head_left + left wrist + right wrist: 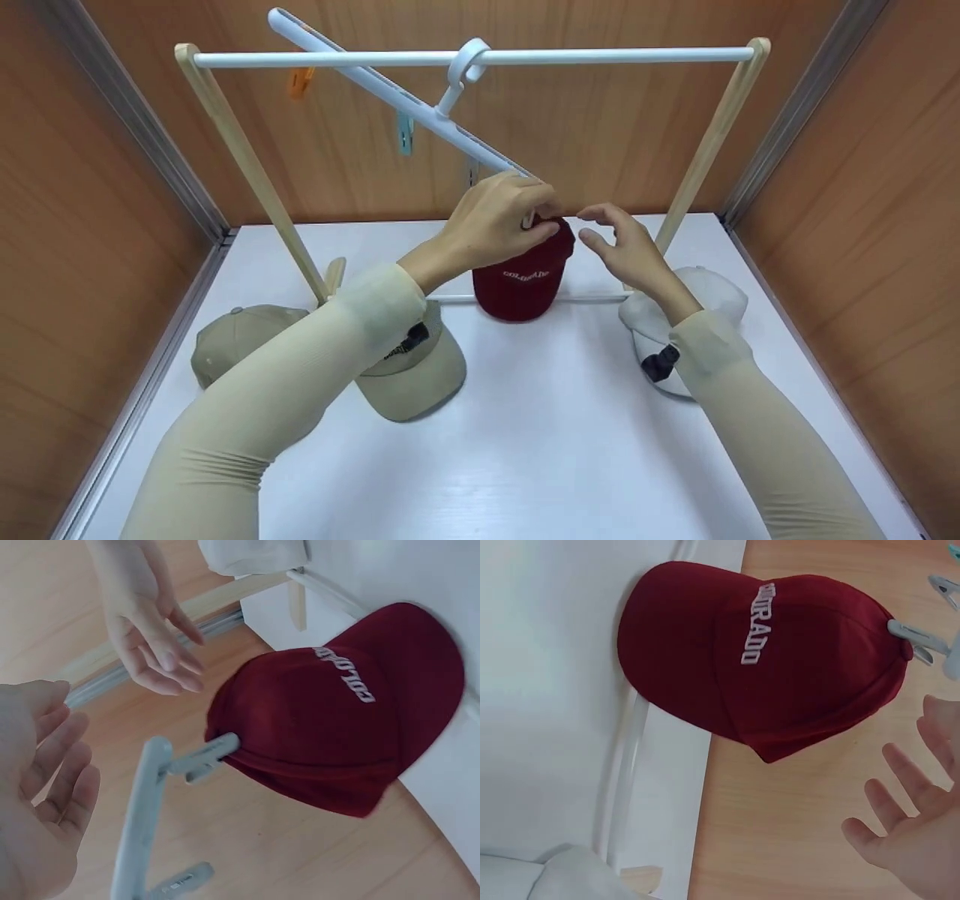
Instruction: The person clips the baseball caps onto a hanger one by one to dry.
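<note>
Baseball cap (517, 281), maroon with white lettering, hangs near the head view's centre below the white hanger (397, 97); the left hand (495, 217) is by the hanger's lower end, the right hand (626, 247) right of the cap. A white cap (716, 292) lies at right on the bench (525, 465).

Left wrist view: a clip (214, 750) grips the cap's crown, right of centre; the left hand's fingers are loosely bent, empty.

Right wrist view: the cap fills upper centre; at lower right, the right hand's fingers spread wide, holding nothing.

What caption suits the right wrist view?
Dark red cap pinched in a pale clip, the right hand close by, not touching.
</note>
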A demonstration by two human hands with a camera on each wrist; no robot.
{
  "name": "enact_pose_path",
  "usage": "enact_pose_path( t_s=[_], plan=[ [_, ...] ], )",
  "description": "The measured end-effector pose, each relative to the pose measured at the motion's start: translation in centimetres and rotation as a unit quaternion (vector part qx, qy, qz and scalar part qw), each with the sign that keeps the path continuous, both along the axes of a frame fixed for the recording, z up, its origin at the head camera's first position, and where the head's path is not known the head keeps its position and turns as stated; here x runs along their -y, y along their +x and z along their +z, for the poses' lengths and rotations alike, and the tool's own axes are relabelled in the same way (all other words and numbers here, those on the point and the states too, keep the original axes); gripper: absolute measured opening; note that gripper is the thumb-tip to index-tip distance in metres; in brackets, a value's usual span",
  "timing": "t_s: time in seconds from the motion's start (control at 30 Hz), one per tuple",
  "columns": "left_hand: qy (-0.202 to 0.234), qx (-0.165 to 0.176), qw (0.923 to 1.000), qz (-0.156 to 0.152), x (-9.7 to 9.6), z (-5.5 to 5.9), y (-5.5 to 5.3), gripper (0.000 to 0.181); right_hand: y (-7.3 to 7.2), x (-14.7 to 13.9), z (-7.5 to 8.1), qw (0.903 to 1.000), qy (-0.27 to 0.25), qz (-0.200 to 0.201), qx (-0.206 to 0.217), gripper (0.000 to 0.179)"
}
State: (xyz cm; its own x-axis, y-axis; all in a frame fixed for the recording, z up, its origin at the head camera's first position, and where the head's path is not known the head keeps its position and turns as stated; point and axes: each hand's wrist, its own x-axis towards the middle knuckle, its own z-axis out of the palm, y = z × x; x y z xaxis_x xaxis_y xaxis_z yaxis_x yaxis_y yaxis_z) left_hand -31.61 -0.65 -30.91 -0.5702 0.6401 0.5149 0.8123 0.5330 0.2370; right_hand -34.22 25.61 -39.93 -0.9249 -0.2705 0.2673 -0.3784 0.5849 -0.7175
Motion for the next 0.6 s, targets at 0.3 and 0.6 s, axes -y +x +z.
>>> enact_pose_path(
  t_s=[0.3, 0.6],
  plan=[
    [0.037, 0.034, 0.9979, 0.040, 4.4, -2.4, 0.0, 0.015, 1.5, -0.3, 0.4, 0.9999, -0.002, 0.005, -0.013, 0.040],
    [0.064, 0.040, 0.9931, 0.090, 8.2, -4.3, 0.1, 0.017, 2.7, -0.4, 0.6, 0.9995, -0.020, 0.021, -0.016, 0.043]
  ],
)
